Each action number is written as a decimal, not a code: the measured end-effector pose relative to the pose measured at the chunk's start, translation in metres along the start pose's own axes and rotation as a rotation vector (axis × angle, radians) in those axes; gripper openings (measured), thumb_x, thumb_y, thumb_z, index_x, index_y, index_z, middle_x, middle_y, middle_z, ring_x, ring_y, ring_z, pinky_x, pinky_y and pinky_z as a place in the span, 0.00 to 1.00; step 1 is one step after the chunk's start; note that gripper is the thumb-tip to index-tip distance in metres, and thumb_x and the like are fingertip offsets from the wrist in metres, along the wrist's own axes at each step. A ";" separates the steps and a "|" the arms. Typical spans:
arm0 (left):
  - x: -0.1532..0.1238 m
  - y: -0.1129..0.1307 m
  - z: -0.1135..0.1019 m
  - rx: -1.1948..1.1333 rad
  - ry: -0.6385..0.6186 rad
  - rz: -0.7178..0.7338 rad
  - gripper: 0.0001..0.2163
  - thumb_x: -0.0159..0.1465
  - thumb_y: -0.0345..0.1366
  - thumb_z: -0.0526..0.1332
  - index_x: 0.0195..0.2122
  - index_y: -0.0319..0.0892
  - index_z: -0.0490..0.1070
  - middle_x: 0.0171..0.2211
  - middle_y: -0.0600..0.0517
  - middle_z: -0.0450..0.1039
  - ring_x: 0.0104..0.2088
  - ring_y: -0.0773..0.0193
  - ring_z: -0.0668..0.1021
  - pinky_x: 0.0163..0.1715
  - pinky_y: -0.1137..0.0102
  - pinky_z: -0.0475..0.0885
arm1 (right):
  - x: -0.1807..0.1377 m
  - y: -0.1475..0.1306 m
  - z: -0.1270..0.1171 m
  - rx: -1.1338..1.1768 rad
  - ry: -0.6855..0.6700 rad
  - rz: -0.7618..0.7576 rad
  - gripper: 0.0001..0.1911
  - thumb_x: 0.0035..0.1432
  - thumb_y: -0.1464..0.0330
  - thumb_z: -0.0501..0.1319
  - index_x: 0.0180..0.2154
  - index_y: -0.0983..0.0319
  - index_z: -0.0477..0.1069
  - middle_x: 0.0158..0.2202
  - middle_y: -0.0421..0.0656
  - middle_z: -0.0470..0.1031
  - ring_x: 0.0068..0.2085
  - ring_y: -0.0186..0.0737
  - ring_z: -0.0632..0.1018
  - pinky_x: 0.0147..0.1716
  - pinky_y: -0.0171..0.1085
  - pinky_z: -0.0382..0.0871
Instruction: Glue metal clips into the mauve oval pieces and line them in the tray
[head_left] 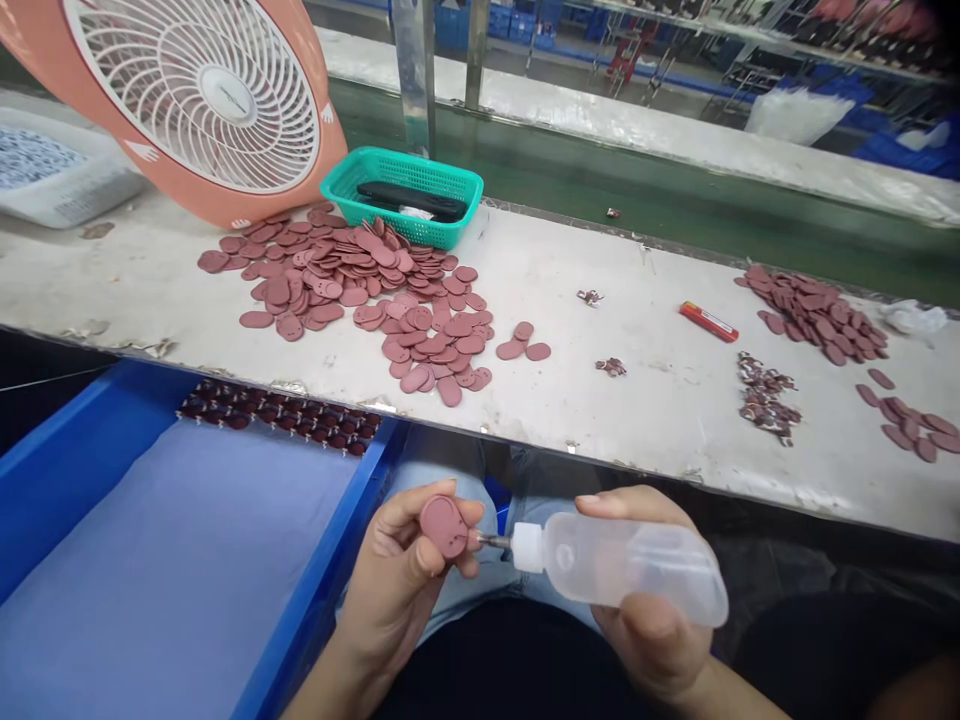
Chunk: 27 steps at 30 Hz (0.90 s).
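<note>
Disc [444,526], oval and dusty red with small dark marks, is held above the lap in the left hand [394,580], whose grip is pinched closed on it between thumb and fingers. Just beside it is the thin metal nozzle [493,541] of a translucent squeeze bottle [607,560]; whether the tip touches the disc I cannot tell. The right hand's [660,640] grip is curled around the bottle, which lies nearly on its side. Left of the lap, a blue tray [321,570] holds a pale sheet [172,560] and rows of small dark-red pieces [277,415]. Beyond, on the white desk [540,410], similar discs are heaped in a large pile [352,270] near a teal basket [442,235] and an orange fan [227,95]. Farther right are a red labelled stick [709,321], a cluster of small brown pieces [765,395] and a second pile [817,315] of discs.
</note>
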<state>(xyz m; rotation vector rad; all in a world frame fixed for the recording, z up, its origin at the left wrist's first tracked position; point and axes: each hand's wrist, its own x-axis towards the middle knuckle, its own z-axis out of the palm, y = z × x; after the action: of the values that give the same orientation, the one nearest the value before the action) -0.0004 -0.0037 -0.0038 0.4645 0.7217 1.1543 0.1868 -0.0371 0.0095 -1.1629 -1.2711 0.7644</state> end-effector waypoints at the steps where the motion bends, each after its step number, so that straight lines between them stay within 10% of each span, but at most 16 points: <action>1: 0.001 0.001 0.001 0.007 0.004 0.009 0.16 0.47 0.46 0.77 0.38 0.54 0.83 0.32 0.51 0.85 0.27 0.63 0.83 0.23 0.76 0.78 | 0.000 -0.001 0.000 0.040 0.008 0.029 0.23 0.60 0.46 0.59 0.46 0.56 0.71 0.27 0.45 0.72 0.22 0.41 0.71 0.17 0.40 0.64; 27: 0.001 0.000 0.000 -0.023 -0.007 0.036 0.15 0.50 0.42 0.76 0.39 0.51 0.83 0.33 0.52 0.85 0.29 0.65 0.84 0.25 0.79 0.78 | 0.013 -0.014 0.007 0.159 -0.105 0.038 0.17 0.60 0.56 0.65 0.48 0.53 0.75 0.26 0.38 0.73 0.20 0.34 0.69 0.18 0.35 0.62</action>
<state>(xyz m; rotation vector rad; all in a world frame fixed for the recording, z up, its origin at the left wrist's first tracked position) -0.0006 -0.0022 -0.0040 0.4634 0.6959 1.1929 0.1800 -0.0276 0.0259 -1.0322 -1.2529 0.9479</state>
